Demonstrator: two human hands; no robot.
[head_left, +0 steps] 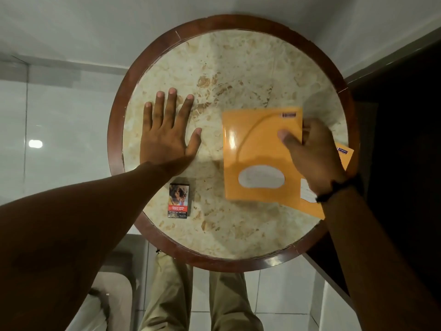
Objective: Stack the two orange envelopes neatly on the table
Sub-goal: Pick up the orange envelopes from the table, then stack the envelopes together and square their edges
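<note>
Round table [152, 68] with a dark wooden rim and a mottled cream marble top, over pale floor tiles. Left hand [167, 137] flat on the marble, palm down, fingers spread, holding nothing. Right hand [312, 158] pinching the upper orange envelope [255, 149] at its right edge, thumb on top and fingers tucked beneath. That envelope on the right half of the table, its oval window toward the near edge. Lower orange envelope [307, 209] partly covered by the upper one and by the hand, skewed, with corners poking out to the right and near side close to the rim. Black bracelet [338, 187] at the right wrist. Cigarette pack [179, 201] lying just near the left wrist, apart from both envelopes.
</note>
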